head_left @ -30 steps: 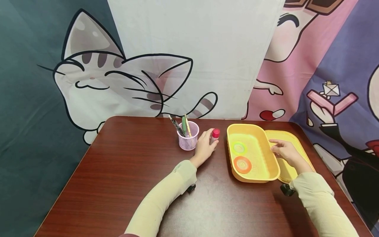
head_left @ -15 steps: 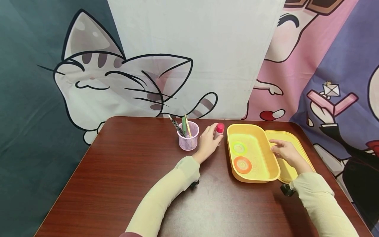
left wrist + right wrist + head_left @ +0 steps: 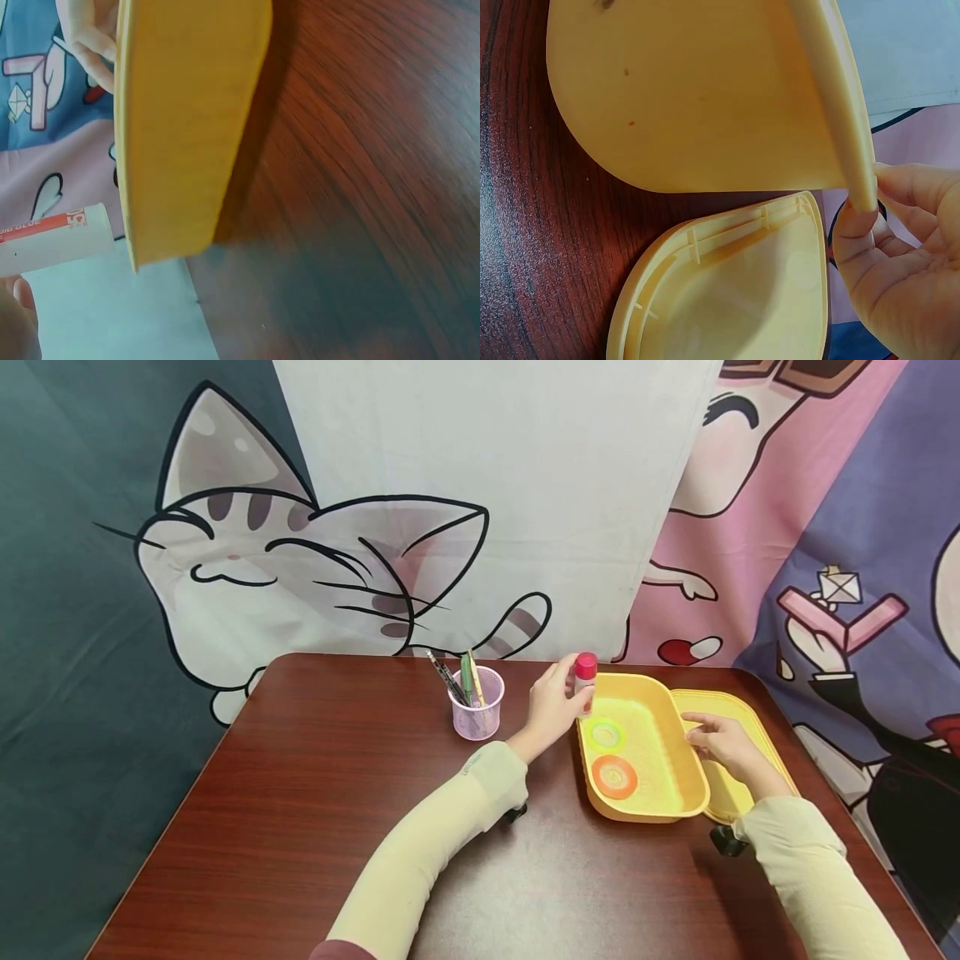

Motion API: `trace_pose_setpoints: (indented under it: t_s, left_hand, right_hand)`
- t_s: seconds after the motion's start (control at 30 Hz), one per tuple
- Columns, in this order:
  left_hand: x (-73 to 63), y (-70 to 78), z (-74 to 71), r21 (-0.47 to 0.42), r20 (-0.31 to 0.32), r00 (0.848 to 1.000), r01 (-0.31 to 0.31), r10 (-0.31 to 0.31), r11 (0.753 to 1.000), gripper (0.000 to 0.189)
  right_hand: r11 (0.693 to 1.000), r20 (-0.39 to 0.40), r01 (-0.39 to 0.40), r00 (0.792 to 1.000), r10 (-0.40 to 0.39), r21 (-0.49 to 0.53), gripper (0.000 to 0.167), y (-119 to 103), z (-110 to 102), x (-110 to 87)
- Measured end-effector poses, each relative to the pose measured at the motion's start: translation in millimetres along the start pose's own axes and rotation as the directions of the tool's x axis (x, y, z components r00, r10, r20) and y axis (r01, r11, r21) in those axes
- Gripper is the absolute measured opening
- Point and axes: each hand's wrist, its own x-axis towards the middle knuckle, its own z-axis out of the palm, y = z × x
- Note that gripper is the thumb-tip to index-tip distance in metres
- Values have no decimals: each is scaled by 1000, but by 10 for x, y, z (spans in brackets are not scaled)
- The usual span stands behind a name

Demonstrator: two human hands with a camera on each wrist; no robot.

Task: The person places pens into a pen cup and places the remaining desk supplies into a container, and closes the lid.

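My left hand (image 3: 553, 706) holds a red-capped glue stick (image 3: 586, 670) upright between thumb and fingers, over the left rim of a yellow plastic box (image 3: 656, 735). In the left wrist view, the glue stick (image 3: 60, 238) shows a white body with an orange label, and its end is close to the box rim. Inside the box lie a green ring-shaped tape roll (image 3: 592, 735) and an orange one (image 3: 600, 779). With thumb and fingers, my right hand (image 3: 911, 247) pinches the box's rim on its right side.
The box's yellow lid (image 3: 731, 710) lies on the brown table (image 3: 337, 793), partly under my right hand. Left of the box stands a lilac mesh pen cup (image 3: 476, 724) holding several pens. A cartoon-printed cloth (image 3: 585, 485) hangs behind the table.
My left hand has carried the glue stick rightward and up, from beside the pen cup to the box's left rim. The right hand stays at the rim.
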Motion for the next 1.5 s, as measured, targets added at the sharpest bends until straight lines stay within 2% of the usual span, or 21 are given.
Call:
trace_pose_setpoints:
  t_s: [0.17,0.27,0.53,0.87,1.03,1.1,1.33,1.43,1.5]
  left_hand:
    - [6,119,69,-73,51,997,66,-62,995,47]
    - [-2,180,119,-134,78,991,123,-113,983,47]
    - [-69,298,263,-285,140,968,243,-211,927,43]
    - [-185,379,436,-288,193,941,324,-277,901,39]
    - [-250,413,524,-338,240,912,399,-331,852,39]
    - [-275,421,574,-355,248,907,411,-339,840,38]
    - [-365,472,691,-331,278,897,426,-344,842,38]
    - [-399,481,739,-321,282,889,442,-361,837,37]
    - [-419,486,773,-318,283,883,454,-373,832,37]
  right_hand:
    - [1000,-4,0,1000,0,-7,51,8,-4,2]
    - [1000,-5,-3,1000,3,-10,51,10,-9,5]
    - [1000,-1,-6,1000,6,-11,52,-2,-15,4]
    - [1000,2,-6,1000,6,-6,52,-10,-8,2]
    - [1000,4,-13,1000,13,-12,52,19,-12,22]
    - [1000,1,-13,1000,13,-18,51,22,-14,25]
    - [1000,-13,5,1000,-5,-1,52,31,-13,16]
    - [999,-8,44,999,-44,30,54,73,-25,24]
    - [992,9,84,996,-85,93,52,99,-42,27]
